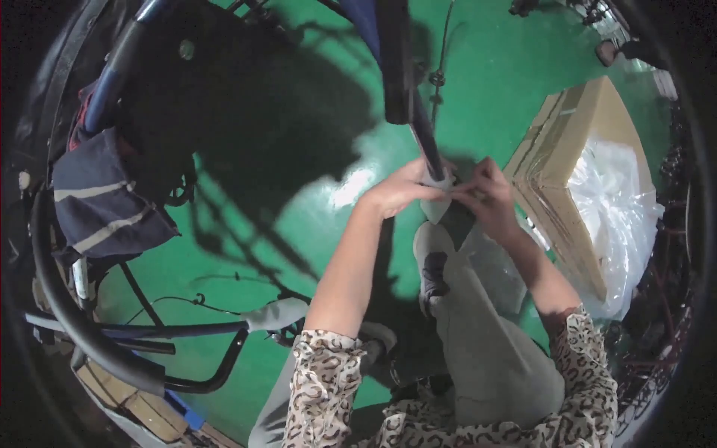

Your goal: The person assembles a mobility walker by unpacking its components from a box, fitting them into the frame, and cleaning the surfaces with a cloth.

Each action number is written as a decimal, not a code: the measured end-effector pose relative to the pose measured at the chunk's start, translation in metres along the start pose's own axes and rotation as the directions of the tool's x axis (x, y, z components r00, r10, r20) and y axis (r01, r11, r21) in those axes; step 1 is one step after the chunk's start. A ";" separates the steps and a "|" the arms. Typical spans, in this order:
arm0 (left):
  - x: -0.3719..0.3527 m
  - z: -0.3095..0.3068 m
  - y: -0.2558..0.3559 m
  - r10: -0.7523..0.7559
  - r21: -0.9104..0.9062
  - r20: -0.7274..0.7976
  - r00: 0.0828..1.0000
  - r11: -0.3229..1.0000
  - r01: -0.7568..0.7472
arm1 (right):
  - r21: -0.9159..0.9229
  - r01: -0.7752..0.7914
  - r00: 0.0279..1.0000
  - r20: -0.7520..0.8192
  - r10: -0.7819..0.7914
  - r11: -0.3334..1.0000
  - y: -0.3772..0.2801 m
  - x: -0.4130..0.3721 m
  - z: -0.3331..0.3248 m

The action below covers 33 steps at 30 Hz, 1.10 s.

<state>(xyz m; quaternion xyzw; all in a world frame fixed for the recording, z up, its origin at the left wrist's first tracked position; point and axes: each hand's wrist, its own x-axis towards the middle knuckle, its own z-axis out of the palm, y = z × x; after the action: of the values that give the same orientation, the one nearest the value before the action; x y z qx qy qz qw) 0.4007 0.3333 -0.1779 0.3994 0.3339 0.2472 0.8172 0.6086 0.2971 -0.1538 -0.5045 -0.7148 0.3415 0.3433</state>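
Note:
A dark metal tube (426, 142) slants down in front of me, with a white foam wrap (435, 210) around its lower end that tapers to a point. My left hand (402, 190) is closed around the wrapped end from the left, thumb laid across it. From the right, my right hand (487, 193) pinches at the edge of the same wrap, thumb and forefinger together. The tube's upper part runs into a thick black sleeve (397, 67) at the top of the view.
A cardboard box (573, 142) with clear plastic film (616, 201) stands at the right. Another tube with a white wrapped end (276, 314) lies at the lower left, by a curved black bar (89, 336). A dark striped cloth (108, 196) hangs at the left. The floor (254, 201) is green.

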 end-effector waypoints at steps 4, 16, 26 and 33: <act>-0.011 0.000 -0.004 -0.024 -0.299 0.041 0.999 0.954 0.035 | -0.190 0.071 0.996 0.070 -0.059 0.979 -0.014 -0.015 0.024; 0.000 -0.006 -0.020 0.014 -0.056 -0.052 0.999 0.998 -0.017 | -0.110 -0.139 0.990 -0.004 0.139 0.984 -0.002 0.008 0.010; -0.005 0.008 -0.033 0.066 -0.090 -0.223 0.973 0.992 -0.088 | 0.317 -0.255 0.932 0.334 0.145 0.913 0.033 0.047 -0.009; -0.006 0.022 -0.027 0.145 -0.179 -0.390 0.909 0.957 -0.229 | 0.693 -0.441 0.801 0.591 -0.098 0.571 0.051 0.075 0.012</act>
<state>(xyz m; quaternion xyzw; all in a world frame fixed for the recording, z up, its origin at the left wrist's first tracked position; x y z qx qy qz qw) 0.4166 0.3032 -0.1875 0.2824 0.4133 0.4317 0.7504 0.6039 0.3805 -0.1915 -0.2375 -0.4928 0.7937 0.2661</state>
